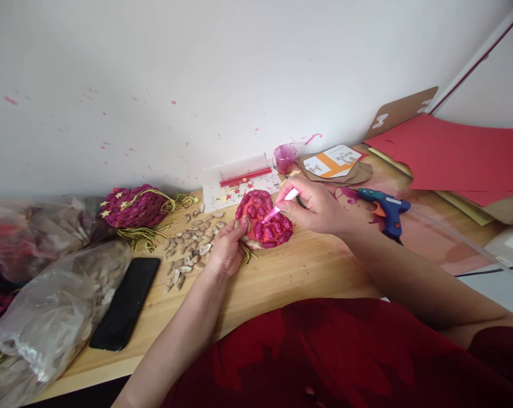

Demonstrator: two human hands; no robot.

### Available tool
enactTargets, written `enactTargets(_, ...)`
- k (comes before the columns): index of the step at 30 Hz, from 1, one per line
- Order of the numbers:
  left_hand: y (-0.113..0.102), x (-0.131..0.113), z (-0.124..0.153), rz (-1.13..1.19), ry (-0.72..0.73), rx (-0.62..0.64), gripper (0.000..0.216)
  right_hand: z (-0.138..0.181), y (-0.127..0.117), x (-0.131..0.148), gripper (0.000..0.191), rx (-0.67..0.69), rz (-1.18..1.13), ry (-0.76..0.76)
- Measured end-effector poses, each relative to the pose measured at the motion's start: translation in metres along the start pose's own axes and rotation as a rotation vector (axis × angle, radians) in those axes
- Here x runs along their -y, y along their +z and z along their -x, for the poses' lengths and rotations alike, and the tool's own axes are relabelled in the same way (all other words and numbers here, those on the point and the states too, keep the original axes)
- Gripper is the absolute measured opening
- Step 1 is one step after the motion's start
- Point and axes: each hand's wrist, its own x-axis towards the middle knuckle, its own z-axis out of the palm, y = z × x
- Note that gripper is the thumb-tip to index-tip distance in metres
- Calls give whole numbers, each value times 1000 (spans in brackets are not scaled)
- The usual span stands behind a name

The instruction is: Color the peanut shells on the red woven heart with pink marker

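Note:
My left hand (228, 247) is closed on the left edge of a round red craft piece (251, 231), thumb on top. Magenta-painted peanut shells (276, 228) cover much of its face, and a plain tan shell shows at the lower edge. In my right hand (313, 205) is a paintbrush (289, 195) with a white handle and a pink-stained lower end. Its tip touches or nearly touches a shell on the piece. Yellow-green cords hang below the piece, by my left fingers.
Loose peanut shells (188, 249) lie left of my hand. A black phone (126, 303), plastic bag (64, 311) and finished-looking magenta bundle (139, 207) are farther left. Behind stands a pink-stained cup (285, 158). At right are a blue glue gun (388, 209) and red paper (460, 158).

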Motion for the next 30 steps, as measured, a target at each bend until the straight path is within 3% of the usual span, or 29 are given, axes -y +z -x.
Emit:
enactTargets(6,-1,3,2,-53,11,49,22,0,1,0,4,21,35,2)
enactTargets(30,6,1,5,19,100,-31,24,3,6,9,5,-5,89,-76)
